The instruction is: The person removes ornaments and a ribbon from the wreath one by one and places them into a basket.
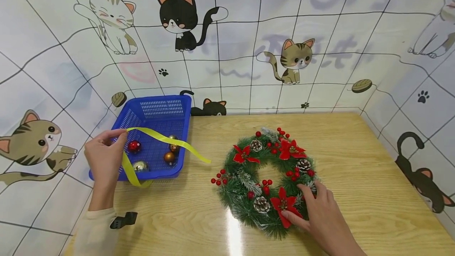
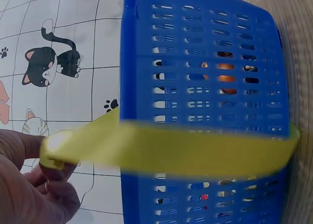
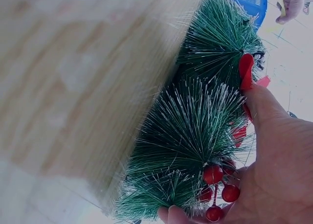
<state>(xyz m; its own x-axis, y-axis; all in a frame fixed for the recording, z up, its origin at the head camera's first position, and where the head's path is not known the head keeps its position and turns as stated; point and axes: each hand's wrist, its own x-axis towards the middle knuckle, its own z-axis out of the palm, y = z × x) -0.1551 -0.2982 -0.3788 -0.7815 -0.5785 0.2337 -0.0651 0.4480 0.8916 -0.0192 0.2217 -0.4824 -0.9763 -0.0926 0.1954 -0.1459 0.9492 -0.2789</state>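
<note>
Between thumb and fingertips, my left hand (image 1: 104,156) pinches a yellow ribbon (image 1: 177,142) over the near left corner of a blue plastic basket (image 1: 156,174). One end of the ribbon trails over the basket to its right; the other part loops down past the front wall, as the left wrist view also shows. My right hand (image 1: 325,218) grips the lower right edge of a green Christmas wreath (image 1: 232,196) lying on the table. Its thumb rests by a red poinsettia (image 1: 284,204), and the fingers curl around the outer needles near red berries (image 3: 213,175).
Inside the basket lie a red ball ornament (image 1: 134,146), a gold one (image 1: 140,166) and copper-coloured ones (image 1: 168,157). The wooden table (image 1: 341,141) meets a cat-print cloth backdrop (image 1: 238,42) behind and at both sides. Pinecones (image 1: 262,204) and more poinsettias decorate the wreath.
</note>
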